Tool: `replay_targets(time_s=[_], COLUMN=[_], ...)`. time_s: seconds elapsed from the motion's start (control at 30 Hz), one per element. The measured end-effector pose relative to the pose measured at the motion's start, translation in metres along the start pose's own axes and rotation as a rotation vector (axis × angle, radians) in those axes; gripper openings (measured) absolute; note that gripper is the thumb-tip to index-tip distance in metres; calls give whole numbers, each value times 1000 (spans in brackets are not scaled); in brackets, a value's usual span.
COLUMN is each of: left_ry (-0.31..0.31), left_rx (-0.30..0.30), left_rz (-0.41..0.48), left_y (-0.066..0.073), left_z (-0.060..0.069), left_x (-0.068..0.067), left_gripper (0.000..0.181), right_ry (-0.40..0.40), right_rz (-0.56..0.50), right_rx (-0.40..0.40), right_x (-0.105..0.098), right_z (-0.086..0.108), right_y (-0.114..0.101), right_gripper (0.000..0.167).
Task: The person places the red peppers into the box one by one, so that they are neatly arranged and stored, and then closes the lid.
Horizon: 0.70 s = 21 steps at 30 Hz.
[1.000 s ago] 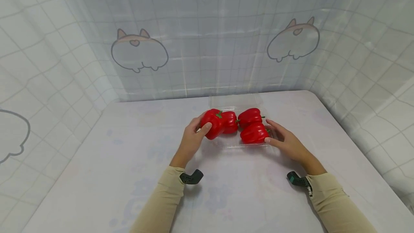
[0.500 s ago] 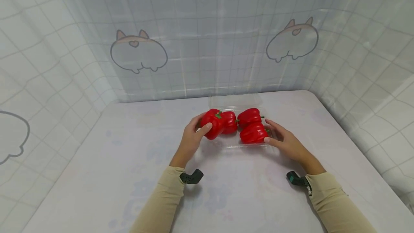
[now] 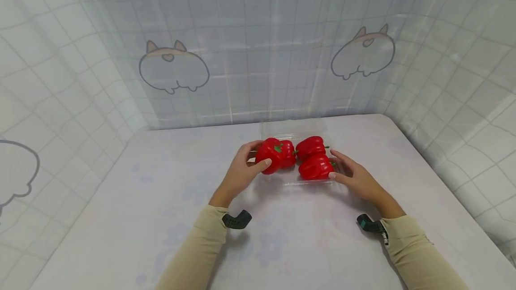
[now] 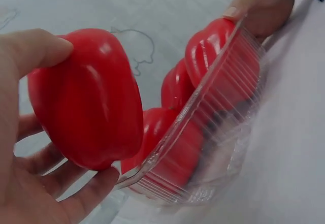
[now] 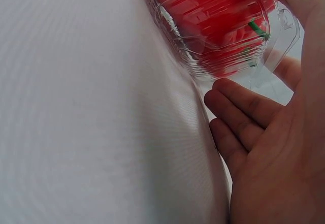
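My left hand (image 3: 239, 170) grips a red bell pepper (image 3: 268, 156), thumb on its near side. In the left wrist view this bell pepper (image 4: 89, 99) is held above the rim of a clear plastic container (image 4: 185, 117). Three more red bell peppers lie inside: a left one (image 3: 288, 155), partly hidden, a back one (image 3: 310, 147) and a front one (image 3: 315, 168). My right hand (image 3: 360, 183) holds the container's right end between thumb and index finger. The other fingers (image 5: 244, 109) hang loosely beside its wall in the right wrist view.
The container's clear lid (image 3: 293, 126) lies folded back toward the rear of the white-covered table (image 3: 181, 182). Behind and on both sides rise pale grid-patterned curtains (image 3: 258, 57). A dark camera mount (image 3: 237, 220) sits at the left wrist, another mount (image 3: 371, 223) at the right.
My left hand has shifted slightly right with its bell pepper, now covering more of the left bell pepper in the container. My right hand and the container have hardly moved.
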<state>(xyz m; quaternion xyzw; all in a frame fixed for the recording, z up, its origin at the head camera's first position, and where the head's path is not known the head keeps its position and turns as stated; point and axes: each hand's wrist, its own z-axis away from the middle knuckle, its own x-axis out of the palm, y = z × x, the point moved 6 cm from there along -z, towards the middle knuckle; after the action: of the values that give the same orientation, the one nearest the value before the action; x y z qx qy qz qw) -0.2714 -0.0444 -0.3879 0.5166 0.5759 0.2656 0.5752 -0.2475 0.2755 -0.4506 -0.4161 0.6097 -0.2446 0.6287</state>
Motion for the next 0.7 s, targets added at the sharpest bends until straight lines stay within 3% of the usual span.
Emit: replay_targets(time_s=[0.27,0.7], left_ry=[-59,-112], left_rx=[45,59], left_rz=[-170,-251], left_y=[8,15], left_z=[0,-2], left_x=[12,20], left_gripper=[67,67], right_ry=[-3,-8], right_rz=[-2,-21], right_rx=[-6,-6], right_x=[0,0], right_z=[0,0], right_y=[1,-2], right_gripper=[84,81])
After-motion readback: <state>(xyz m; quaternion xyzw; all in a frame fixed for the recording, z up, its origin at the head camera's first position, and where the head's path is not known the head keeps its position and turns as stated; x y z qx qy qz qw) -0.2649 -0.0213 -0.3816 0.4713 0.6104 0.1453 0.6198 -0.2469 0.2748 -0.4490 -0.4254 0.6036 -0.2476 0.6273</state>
